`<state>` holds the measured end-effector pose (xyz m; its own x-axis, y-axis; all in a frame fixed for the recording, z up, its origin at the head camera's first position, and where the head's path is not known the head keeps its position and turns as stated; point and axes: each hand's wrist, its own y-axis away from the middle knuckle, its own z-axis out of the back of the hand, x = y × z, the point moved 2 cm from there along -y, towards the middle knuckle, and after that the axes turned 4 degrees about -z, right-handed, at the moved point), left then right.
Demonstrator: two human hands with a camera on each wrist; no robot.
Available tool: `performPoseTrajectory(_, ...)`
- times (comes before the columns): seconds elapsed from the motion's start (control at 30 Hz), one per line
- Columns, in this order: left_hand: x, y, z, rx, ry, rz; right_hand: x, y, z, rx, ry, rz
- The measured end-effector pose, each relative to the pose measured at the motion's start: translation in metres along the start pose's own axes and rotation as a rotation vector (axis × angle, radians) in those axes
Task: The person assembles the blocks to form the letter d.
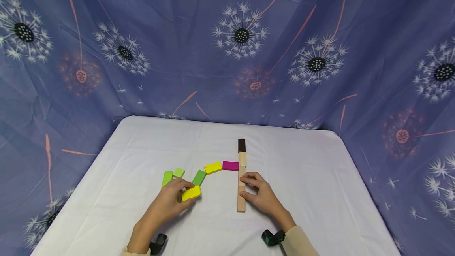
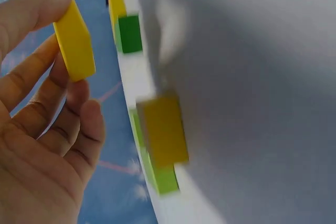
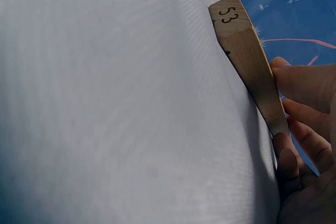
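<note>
My left hand (image 1: 170, 200) pinches a yellow block (image 1: 191, 193) between thumb and fingers, above the table. A second yellow block (image 2: 167, 130) lies below that hand, mostly hidden in the head view. My right hand (image 1: 262, 194) touches the near part of a straight row of plain wooden blocks (image 1: 241, 201) from its right side, thumb and fingertips against it. The wooden end facing the right wrist camera bears the number 53. A dark brown block (image 1: 241, 145) forms the row's far end. A magenta block (image 1: 230, 166) meets the row's left side.
From the magenta block, a yellow block (image 1: 213, 168) and a green block (image 1: 199, 177) curve leftward toward me. Two light green blocks (image 1: 179, 172) lie beyond my left hand. White cloth covers the table (image 1: 298, 157); a blue dandelion-print curtain (image 1: 185, 50) hangs around it.
</note>
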<state>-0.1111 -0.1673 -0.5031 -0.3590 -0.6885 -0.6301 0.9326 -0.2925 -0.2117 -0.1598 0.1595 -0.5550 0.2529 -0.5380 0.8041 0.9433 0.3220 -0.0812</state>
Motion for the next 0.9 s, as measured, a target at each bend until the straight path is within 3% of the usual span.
performPoseTrajectory(0.23, -0.010, -0.001, -0.017, 0.104, -0.064, -0.082, 0.001, 0.000, 0.000, 0.001, -0.002, -0.009)
performPoseTrajectory(0.43, -0.012, 0.000, -0.023, 0.160, -0.139, -0.112, 0.002, 0.000, 0.000, 0.003, -0.005, -0.024)
performPoseTrajectory(0.6, -0.013, 0.001, -0.024, 0.204, -0.155, -0.100, 0.002, 0.000, 0.000, 0.007, -0.007, -0.036)
performPoseTrajectory(0.77, -0.013, 0.004, -0.021, 0.190, -0.171, -0.096, 0.002, 0.000, -0.001, 0.007, -0.011, -0.048)
performPoseTrajectory(0.9, -0.011, 0.006, -0.015, 0.139, -0.194, -0.113, 0.002, 0.000, -0.001, 0.006, -0.020, -0.053)
